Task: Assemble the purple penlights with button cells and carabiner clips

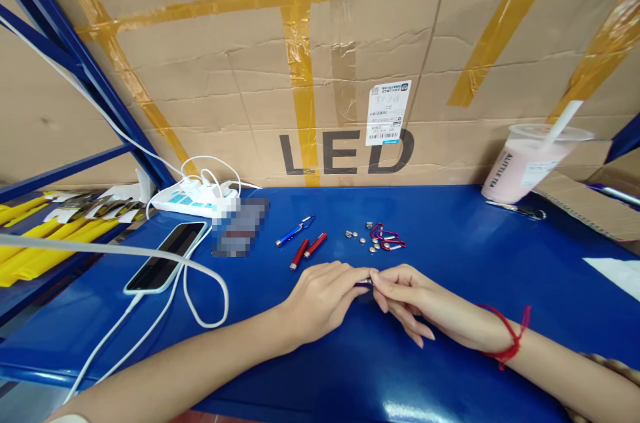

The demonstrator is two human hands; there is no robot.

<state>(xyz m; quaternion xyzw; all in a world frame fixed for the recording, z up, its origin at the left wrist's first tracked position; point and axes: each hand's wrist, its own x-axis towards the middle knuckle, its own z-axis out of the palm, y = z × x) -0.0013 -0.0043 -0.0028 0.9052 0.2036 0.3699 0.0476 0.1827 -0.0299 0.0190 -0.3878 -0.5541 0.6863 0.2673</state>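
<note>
My left hand (327, 297) is closed around a small purple penlight (364, 283), and mostly hides it. At the penlight's exposed end, the thumb and index finger of my right hand (407, 296) are pinched together; its other fingers hang loosely below. Whether something small sits between those fingertips is hidden. Beyond my hands lie a blue penlight (293, 233) with a clip and two red penlights, one (315, 245) beside the other (299, 254). Several silver button cells (363, 240) are scattered near red and purple carabiner clips (387, 236).
A phone (167, 259) with white cables and a power strip (195, 199) occupy the table's left. A pink drink cup (525, 163) with a straw stands at back right, beside dark keys or a clip (517, 209). A large cardboard box (225, 96) walls off the back.
</note>
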